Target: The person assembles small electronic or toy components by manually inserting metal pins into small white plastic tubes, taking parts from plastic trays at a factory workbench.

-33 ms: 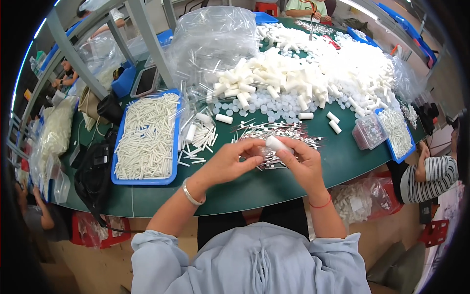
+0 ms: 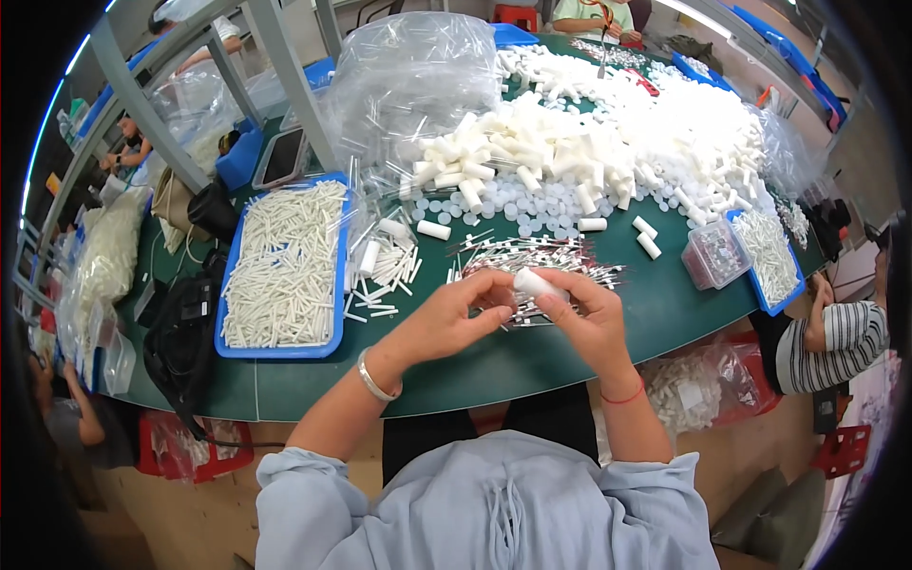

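My right hand (image 2: 591, 318) is closed on a white cylinder (image 2: 540, 285), thumb and fingers along its side, with one round end toward my left hand. My left hand (image 2: 461, 313) is beside that end, its fingers bent and the thumb curled toward them; anything between its fingertips is hidden. Beneath and behind both hands lies a heap of thin leaded parts (image 2: 532, 252) with white bodies and reddish ends. Loose white cylinders (image 2: 591, 224) lie just beyond the heap. Short white sticks (image 2: 394, 271) are scattered left of it.
A blue tray (image 2: 221, 334) of white sticks stands at left. Behind are a large pile of white cylinders (image 2: 570, 142), translucent discs (image 2: 532, 204) and a clear plastic bag (image 2: 408, 66). A clear box (image 2: 714, 256) and another blue tray (image 2: 774, 309) stand at right. Other people sit around.
The white cylinder has shifted very slightly between my hands, and my left thumb has moved a little. Nothing else has visibly moved.
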Demonstrator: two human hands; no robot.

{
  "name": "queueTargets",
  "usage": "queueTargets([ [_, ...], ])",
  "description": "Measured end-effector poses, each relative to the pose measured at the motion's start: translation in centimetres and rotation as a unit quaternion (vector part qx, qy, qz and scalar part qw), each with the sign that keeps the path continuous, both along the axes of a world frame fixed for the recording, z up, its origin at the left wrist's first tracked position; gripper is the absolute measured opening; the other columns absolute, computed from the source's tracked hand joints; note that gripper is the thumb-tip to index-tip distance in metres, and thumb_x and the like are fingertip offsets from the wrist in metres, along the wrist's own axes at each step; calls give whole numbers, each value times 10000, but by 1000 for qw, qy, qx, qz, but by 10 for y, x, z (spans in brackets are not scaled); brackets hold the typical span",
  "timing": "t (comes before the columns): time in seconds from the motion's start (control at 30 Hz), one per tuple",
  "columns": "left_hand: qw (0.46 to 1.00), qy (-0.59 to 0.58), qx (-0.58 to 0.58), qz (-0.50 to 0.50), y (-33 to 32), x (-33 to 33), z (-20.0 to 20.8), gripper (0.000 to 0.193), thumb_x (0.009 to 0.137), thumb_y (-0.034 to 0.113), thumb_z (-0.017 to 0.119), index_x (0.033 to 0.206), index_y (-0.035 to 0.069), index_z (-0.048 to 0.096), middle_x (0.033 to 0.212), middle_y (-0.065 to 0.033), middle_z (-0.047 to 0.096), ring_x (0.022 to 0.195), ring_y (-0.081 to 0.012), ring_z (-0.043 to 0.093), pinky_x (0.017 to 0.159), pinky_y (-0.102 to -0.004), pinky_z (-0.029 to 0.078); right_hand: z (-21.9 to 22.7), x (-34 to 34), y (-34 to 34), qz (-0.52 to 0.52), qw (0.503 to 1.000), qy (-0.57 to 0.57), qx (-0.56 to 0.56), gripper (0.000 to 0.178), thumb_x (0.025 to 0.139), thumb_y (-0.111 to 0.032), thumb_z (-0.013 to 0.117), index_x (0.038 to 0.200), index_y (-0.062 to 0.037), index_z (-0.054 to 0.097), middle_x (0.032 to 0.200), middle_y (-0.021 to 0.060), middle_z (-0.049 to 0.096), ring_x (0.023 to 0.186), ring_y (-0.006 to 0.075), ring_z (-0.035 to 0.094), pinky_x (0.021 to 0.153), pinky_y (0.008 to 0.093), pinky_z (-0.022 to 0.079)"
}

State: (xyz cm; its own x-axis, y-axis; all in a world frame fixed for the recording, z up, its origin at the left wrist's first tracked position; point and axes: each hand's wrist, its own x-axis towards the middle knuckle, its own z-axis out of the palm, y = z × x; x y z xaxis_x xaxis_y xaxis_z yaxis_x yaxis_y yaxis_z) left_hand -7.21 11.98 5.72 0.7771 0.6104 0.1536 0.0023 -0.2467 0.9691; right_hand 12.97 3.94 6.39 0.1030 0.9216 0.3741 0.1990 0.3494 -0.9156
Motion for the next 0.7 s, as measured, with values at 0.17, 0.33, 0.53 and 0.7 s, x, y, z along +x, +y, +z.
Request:
queueTargets([
  [0.17,998,19,-52,3,-19,8,-8,316,965,208,570,1219,31,507,994,-36,607,872,-113,564,781,-272,466,-1,4,-13,10,997,-71,-8,285,859,-112,699,1126,-17,675,923,83,689,766,109,613,663,242,487],
  [0.33,998,17,-2,65,-27,8,-12,291,964,266,568,1137,32,569,923,-55,601,782,-133,558,714,-288,465,0,10,-24,11,991,-130,-19,269,840,-104,707,1102,-42,689,894,88,683,747,136,629,652,254,496],
  [0.53,979,166,107,49,-35,6,-5,309,899,352,619,1064,93,651,843,-99,638,763,-242,621,689,-324,483,3,9,-32,55,934,-350,56,269,777,-57,695,1046,-51,676,796,120,620,707,293,602,646,367,499],
  [0.7,974,221,45,14,-41,19,-3,358,923,392,562,971,52,661,816,-111,655,719,-255,631,669,-345,475,-6,-9,-35,42,939,-339,28,428,749,-64,721,1156,-49,592,864,117,647,754,284,609,688,369,491],
])
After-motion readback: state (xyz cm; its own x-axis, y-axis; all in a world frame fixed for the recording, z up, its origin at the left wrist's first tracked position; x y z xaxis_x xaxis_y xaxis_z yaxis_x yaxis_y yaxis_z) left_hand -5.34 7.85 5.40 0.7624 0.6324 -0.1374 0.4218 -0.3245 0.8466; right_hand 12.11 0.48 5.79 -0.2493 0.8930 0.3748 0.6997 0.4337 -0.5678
